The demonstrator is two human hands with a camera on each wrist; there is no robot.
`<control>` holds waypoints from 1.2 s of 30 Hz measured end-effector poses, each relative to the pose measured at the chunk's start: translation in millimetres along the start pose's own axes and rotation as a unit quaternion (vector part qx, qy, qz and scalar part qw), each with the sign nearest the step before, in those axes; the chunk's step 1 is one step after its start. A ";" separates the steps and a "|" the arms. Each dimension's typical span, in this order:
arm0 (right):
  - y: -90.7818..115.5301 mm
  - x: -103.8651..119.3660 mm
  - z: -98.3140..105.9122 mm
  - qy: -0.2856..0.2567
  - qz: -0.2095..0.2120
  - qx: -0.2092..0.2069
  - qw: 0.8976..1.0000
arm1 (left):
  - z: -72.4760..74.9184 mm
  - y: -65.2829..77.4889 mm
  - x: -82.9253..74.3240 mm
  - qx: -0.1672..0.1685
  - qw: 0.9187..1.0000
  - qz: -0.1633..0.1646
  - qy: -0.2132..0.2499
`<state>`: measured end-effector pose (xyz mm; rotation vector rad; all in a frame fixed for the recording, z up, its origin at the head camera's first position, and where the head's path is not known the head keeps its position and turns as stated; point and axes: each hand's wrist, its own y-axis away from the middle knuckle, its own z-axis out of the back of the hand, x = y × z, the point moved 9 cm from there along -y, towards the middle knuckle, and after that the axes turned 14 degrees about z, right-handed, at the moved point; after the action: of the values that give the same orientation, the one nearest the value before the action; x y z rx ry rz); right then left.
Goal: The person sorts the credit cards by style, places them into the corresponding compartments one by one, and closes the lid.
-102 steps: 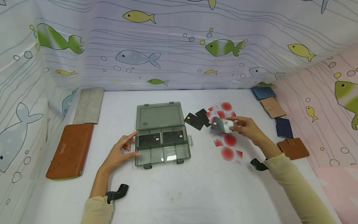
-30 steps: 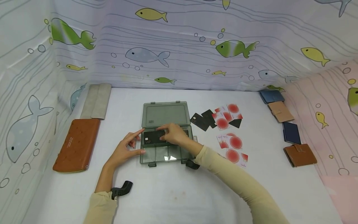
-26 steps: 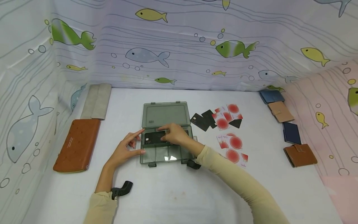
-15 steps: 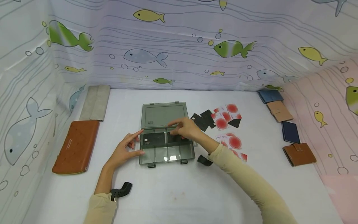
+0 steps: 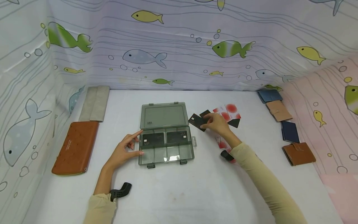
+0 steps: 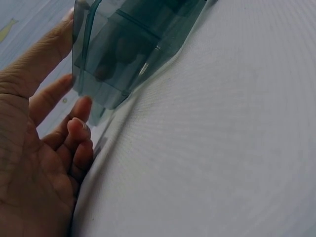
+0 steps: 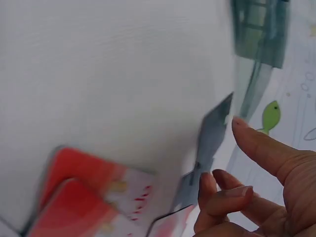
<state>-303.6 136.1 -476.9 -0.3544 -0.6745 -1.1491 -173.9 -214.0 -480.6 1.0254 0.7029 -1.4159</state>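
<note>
The grey translucent box (image 5: 159, 158) lies with its lid (image 5: 164, 115) folded back. Two black VIP cards show in its back row, a left card (image 5: 153, 140) and a right card (image 5: 176, 137). My left hand (image 5: 123, 151) spans the box's left side, index finger and thumb extended to its edge; the left wrist view shows its other fingers bent by the box corner. Over a loose black card (image 5: 197, 121) right of the box, my right hand (image 5: 219, 126) has its thumb and fingers apart around the card's end. Another black card (image 5: 205, 113) lies behind it.
Red-and-white cards (image 5: 231, 109) lie behind the right hand, others (image 7: 84, 173) below it, partly hidden by the arm. A brown zip wallet (image 5: 75, 147) and a grey folded case (image 5: 94, 104) lie left. Several small wallets, one brown (image 5: 299, 154), line the right side.
My right hand carried a card from the right into the box's back left compartment, let go, and moved back right to the loose black cards. The left hand stayed at the box.
</note>
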 end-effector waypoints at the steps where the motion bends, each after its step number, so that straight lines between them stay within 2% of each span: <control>1: 1.3 -4.4 -0.1 0.010 -0.008 0.003 1.000 | 0.3 1.8 -4.6 0.001 1.000 0.000 0.001; 4: 3.2 -9.4 -0.4 0.035 -0.014 0.004 0.999 | 0.9 5.8 -14.8 0.003 1.000 -0.002 0.006; 6: 3.3 -9.5 -0.7 0.044 -0.016 0.001 0.999 | 1.1 6.6 -16.2 0.003 1.000 -0.004 0.009; 16: 1.7 -5.9 -4.4 0.066 -0.009 -0.014 0.998 | 1.3 6.4 -15.0 0.003 1.000 -0.004 0.010; 20: 3.9 -7.0 -5.2 0.053 -0.009 -0.022 0.998 | 1.0 5.9 -14.0 0.003 1.000 -0.004 0.010; 22: 5.0 -7.4 -4.5 0.037 -0.004 -0.033 0.999 | 0.6 5.6 -13.8 0.005 1.000 -0.005 0.011; 28: 9.5 -7.6 4.1 -0.062 0.017 -0.070 0.995 | 0.4 5.4 -16.3 0.006 1.000 -0.011 0.010; 33: 15.6 -10.8 15.4 -0.125 -0.003 -0.085 0.989 | 0.9 4.7 -13.5 0.004 1.000 -0.009 0.007; 36: 19.7 -10.8 19.9 -0.168 -0.020 -0.082 0.982 | 0.8 1.9 -3.9 0.003 1.000 -0.006 0.005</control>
<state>-294.2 163.0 -467.5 -0.6874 -0.8868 -1.1978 -172.4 -213.2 -476.4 1.0340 0.7138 -1.4249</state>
